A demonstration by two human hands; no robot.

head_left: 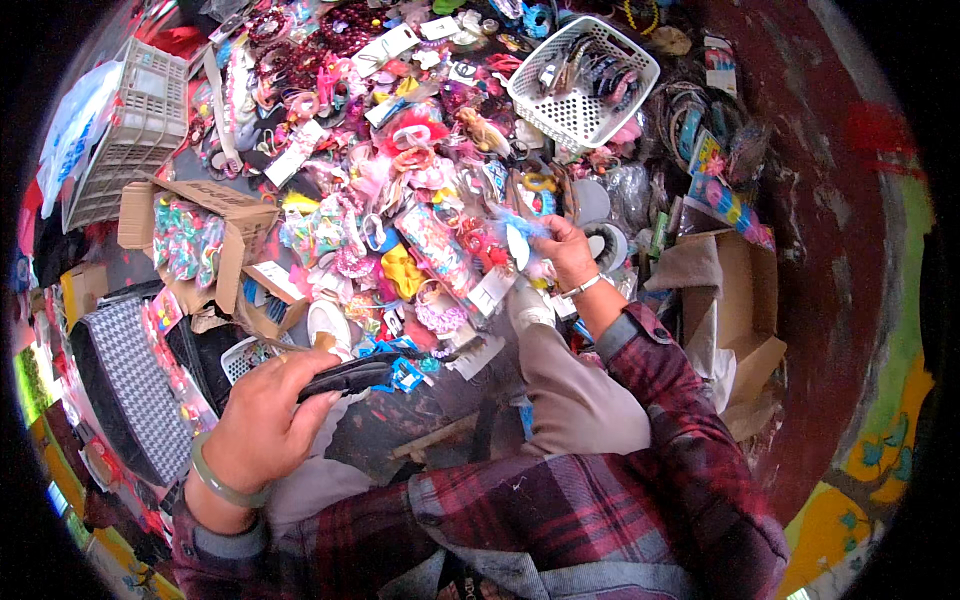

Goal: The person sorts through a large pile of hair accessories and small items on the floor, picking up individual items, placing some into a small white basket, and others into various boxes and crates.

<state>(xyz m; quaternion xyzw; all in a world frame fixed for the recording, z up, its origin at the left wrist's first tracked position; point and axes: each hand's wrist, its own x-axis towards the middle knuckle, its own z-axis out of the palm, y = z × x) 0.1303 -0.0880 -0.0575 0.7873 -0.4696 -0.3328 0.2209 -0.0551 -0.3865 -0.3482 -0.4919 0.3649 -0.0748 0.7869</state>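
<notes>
Black strip (350, 377), long and slightly glossy, lies low in front of the person's body, clamped between the thumb and fingers of the left hand (268, 415); its far end reaches toward some small blue pieces (405, 375), and whether they are joined to it I cannot tell. A pale green bangle (225, 478) circles the left wrist. Just beyond, the beige trouser leg (585, 400) is bent at the knee, and a white shoe (328, 325) stands near the heap's close edge. Farther out, the right hand (568, 258) pinches a fluffy blue ornament (518, 224) between thumb and fingers, above a crowded heap of hair accessories (415, 165), among them a yellow scrunchie (402, 270). To the right of the right forearm stands an open cardboard box (757, 320). On the left, another carton (228, 200) holds pastel pieces in clear packets (187, 240). Beyond it stands a grey plastic crate (150, 125), while a white perforated basket (555, 125) with dark bands inside rests at the heap's far side, and dark red beads (335, 45) lie at the upper left.
</notes>
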